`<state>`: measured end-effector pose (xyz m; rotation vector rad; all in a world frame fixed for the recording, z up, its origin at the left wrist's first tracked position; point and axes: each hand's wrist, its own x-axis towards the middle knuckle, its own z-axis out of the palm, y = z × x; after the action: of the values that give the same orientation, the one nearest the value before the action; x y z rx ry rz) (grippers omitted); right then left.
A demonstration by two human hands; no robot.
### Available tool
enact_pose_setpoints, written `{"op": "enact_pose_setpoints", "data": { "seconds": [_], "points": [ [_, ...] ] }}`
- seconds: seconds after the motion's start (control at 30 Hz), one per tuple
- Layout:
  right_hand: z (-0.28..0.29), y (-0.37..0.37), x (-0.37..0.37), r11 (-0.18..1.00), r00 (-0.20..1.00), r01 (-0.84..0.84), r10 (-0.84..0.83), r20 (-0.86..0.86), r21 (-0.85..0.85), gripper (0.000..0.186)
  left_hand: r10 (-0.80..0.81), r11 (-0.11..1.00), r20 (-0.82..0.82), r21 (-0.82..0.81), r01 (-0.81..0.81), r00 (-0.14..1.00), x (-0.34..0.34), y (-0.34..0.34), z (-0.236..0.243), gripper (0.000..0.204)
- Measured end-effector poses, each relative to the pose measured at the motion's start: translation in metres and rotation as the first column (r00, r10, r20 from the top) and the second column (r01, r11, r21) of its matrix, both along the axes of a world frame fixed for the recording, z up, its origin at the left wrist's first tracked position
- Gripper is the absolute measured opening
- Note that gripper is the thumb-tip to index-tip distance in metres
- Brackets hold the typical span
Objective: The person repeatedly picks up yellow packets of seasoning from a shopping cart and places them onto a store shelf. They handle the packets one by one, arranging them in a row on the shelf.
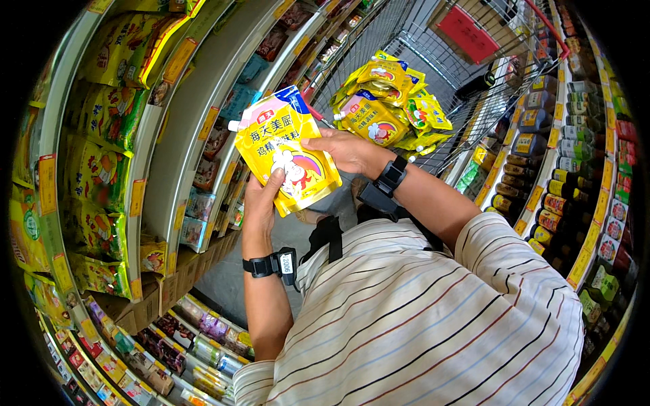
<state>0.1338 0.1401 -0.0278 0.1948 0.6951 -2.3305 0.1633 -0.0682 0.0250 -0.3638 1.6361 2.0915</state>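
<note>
Between my two hands is a yellow seasoning pouch with a white spout at one corner, a blue patch on the opposite corner and a cartoon chef on its front. My left hand grips its lower left edge, thumb on the front. On the pouch's right edge my right hand is closed, with the thumb over the printed face and the other fingers behind. Just beyond the right hand, a heap of similar yellow pouches lies in a wire shopping cart.
A shelf rack with yellow bags rises close on my left. Along the right runs another shelf lined with bottles and jars. The cart's red-trimmed end holds a red panel. Cardboard boxes sit at the left rack's lower part.
</note>
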Motion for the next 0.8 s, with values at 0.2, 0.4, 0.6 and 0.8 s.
{"op": "enact_pose_setpoints", "data": {
  "seconds": [0.2, 0.4, 0.6, 0.8],
  "points": [
    [0.007, -0.001, 0.003, 0.994, 1.000, 0.012, -0.014, 0.023, 0.104, 0.040, -0.032, 0.998, -0.004, -0.045, 0.032, 0.999, 0.003, -0.001, -0.006, 0.045],
    [0.005, -0.011, 0.004, 0.996, 0.999, -0.008, 0.004, 0.051, 0.087, 0.038, 0.021, 1.000, -0.057, -0.004, -0.021, 0.998, 0.010, -0.009, -0.012, 0.045],
    [0.002, -0.034, -0.001, 0.987, 0.996, -0.090, 0.092, -0.009, 0.133, 0.040, 0.128, 0.991, -0.021, 0.044, -0.127, 0.992, 0.023, -0.026, -0.024, 0.048],
    [-0.010, -0.073, -0.004, 0.952, 0.967, -0.203, 0.231, -0.103, 0.230, 0.042, 0.063, 0.958, 0.214, -0.285, 0.001, 0.975, 0.045, -0.061, -0.033, 0.055]
  ]
}}
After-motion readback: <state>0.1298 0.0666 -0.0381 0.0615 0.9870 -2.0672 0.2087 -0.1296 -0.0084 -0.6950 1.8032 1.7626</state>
